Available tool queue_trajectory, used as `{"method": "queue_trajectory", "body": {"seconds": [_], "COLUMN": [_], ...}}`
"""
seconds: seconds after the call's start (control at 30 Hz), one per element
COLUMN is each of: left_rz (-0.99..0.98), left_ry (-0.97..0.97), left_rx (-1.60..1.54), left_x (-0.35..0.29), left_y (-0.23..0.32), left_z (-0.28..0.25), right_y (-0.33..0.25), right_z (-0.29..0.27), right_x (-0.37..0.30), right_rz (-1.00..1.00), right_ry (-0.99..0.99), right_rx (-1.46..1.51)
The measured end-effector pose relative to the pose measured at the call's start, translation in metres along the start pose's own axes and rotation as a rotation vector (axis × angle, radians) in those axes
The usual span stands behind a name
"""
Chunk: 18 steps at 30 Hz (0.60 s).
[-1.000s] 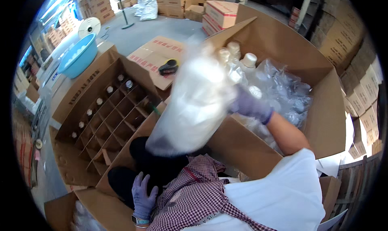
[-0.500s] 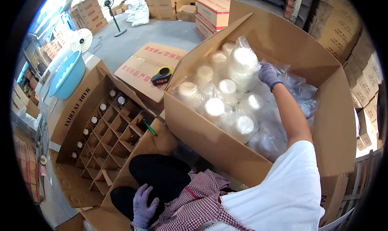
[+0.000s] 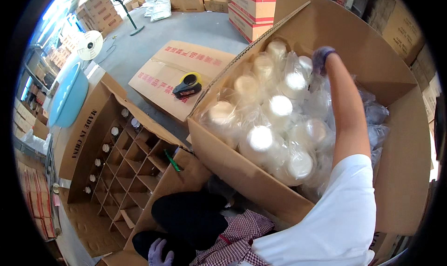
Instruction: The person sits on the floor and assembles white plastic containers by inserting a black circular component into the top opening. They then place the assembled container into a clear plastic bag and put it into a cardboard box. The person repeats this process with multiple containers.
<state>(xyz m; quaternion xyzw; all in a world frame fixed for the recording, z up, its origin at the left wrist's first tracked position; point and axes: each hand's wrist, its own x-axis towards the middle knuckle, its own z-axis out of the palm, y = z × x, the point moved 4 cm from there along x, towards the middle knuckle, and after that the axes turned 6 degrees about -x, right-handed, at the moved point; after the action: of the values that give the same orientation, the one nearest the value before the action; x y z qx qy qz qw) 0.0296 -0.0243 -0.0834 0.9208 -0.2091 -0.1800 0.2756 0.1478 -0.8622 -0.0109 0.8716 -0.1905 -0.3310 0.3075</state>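
Note:
My right hand [image 3: 322,60], in a purple knit glove, reaches into the far part of a large open carton [image 3: 251,166]. It is beside a white-topped container [image 3: 305,65] wrapped in clear plastic. Its fingers are blurred and partly hidden, so any grip is unclear. Several similar bagged containers [image 3: 259,139] stand upright in the carton's left half. Clear plastic bags [image 3: 376,114] lie along its right side. My left hand [image 3: 160,254], gloved alike, rests with fingers apart on my dark-clothed knee, cut off by the lower edge.
On the left, a divided carton [image 3: 125,161] holds several white-capped bottles [image 3: 106,148] along its far-left cells. A green pen-like object [image 3: 172,161] sits on its edge. A tape dispenser [image 3: 188,85] lies on a closed carton [image 3: 160,68]. Beyond are a blue basin [image 3: 70,96] and standing fan [image 3: 125,10].
My right hand has moved farther into the carton, toward its back. The container it was beside now appears lower among the others. The view has shifted, and less of my left hand shows.

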Motion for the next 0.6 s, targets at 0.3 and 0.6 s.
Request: {"method": "queue_trajectory", "body": {"seconds": [0.3, 0.6], "left_rz": [0.034, 0.034], "left_ry": [0.031, 0.058], "left_rx": [-0.025, -0.108], "left_x": [0.023, 0.034], "left_y": [-0.012, 0.006], "left_z": [-0.013, -0.017], "right_y": [-0.012, 0.062], "right_z": [0.094, -0.046], "right_x": [0.098, -0.198], "right_rz": [0.500, 0.482], "right_ry": [0.564, 1.071], "right_rx": [1.009, 1.045]}}
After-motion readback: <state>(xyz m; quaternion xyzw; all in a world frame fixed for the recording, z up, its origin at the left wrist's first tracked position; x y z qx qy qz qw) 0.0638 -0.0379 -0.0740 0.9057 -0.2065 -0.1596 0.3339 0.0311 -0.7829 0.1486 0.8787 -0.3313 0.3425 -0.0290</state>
